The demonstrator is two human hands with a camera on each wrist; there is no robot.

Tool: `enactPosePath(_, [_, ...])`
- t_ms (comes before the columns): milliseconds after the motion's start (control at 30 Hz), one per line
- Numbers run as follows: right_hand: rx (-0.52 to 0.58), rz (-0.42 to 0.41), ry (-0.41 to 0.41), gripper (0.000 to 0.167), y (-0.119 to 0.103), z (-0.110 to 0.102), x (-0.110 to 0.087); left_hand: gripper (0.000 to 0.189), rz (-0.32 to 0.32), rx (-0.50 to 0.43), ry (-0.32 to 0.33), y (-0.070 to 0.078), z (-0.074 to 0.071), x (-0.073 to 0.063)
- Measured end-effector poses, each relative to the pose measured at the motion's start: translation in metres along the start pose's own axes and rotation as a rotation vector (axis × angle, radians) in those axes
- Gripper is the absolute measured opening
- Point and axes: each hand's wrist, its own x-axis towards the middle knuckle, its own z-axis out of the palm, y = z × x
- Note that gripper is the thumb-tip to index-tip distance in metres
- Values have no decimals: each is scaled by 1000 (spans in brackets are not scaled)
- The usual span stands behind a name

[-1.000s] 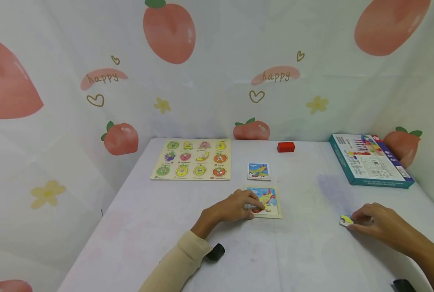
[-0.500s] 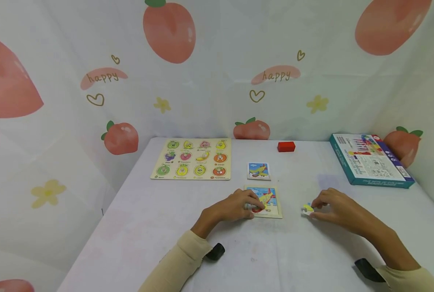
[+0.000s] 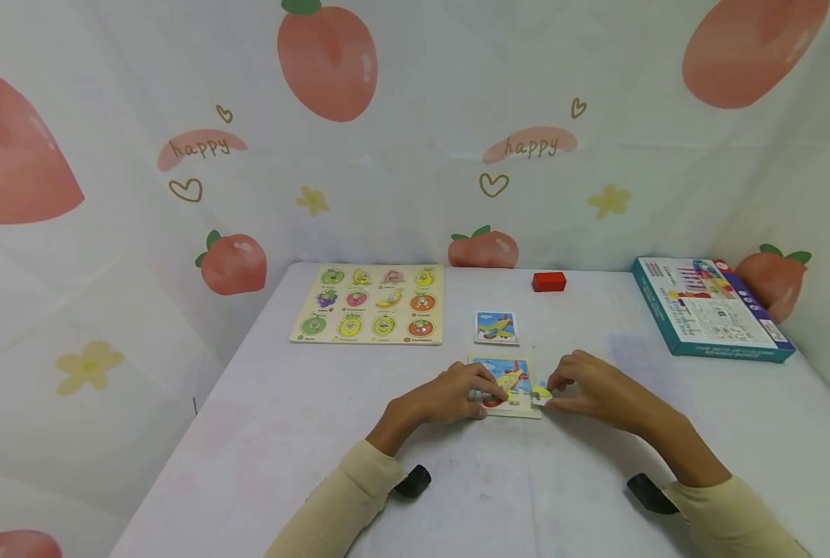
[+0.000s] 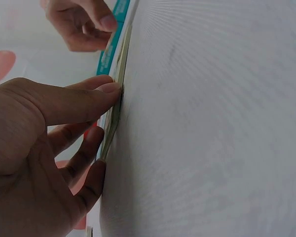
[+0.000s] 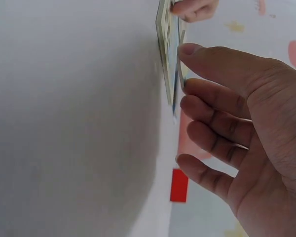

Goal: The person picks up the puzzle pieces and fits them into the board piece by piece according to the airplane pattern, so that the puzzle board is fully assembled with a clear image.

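Observation:
A small wooden jigsaw puzzle board point(image 3: 521, 412) with an airplane picture lies on the table in the middle of the head view. My left hand point(image 3: 454, 394) holds its left side, fingers reaching over the picture and thumb at the near edge; the hand hides part of it. In the left wrist view the thumb and curled fingertips sit along the rim of the board point(image 4: 119, 96). A yellow and white puzzle piece point(image 3: 540, 394) is pinched between thumb and index finger of my right hand point(image 3: 594, 391), overlapping the board's right edge. The right wrist view shows the piece point(image 5: 181, 69) edge-on, close over the board.
Behind the board lies an airplane picture card point(image 3: 495, 328). A fruit puzzle board point(image 3: 367, 304) lies at the back left, a red block point(image 3: 549, 281) at the back. Toward the right rear is a flat teal box point(image 3: 711, 310). A patterned curtain point(image 3: 401, 155) borders the table.
My right hand has carried the puzzle piece left across the table, from near the box to the board's right edge. The left hand has stayed in place on the board.

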Motion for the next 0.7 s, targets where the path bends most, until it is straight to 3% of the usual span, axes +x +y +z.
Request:
enactPosePath(367, [27,-64,-22,21,-10,9,16,36,5,5,-3,0,-1,1])
enactPosePath(700, [34,-67,-59,18,-13,11,21,36,12,13,-4,-1,0,1])
